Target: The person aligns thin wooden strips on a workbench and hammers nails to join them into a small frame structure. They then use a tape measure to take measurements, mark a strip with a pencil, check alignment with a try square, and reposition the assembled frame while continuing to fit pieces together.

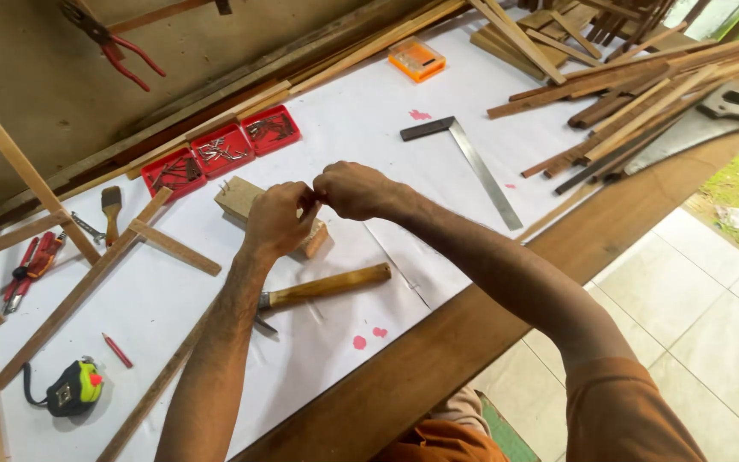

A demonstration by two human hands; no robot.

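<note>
Centrally, left hand and right hand meet fingertips pinched tight above a wooden block; whatever they pinch is too small to tell

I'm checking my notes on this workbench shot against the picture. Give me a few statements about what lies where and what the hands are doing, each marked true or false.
1. Both hands meet above a small wooden block. True: the left hand and right hand pinch together over the wooden block.
2. The right hand grips the hammer. False: the hammer lies on the white sheet, untouched.
3. Three red trays sit side by side. True: the red trays hold small metal pieces.
4. The tape measure is beside the orange box. False: the tape measure lies far from the orange box.
5. A steel square lies right of the hands. True: the steel square lies flat.
</note>
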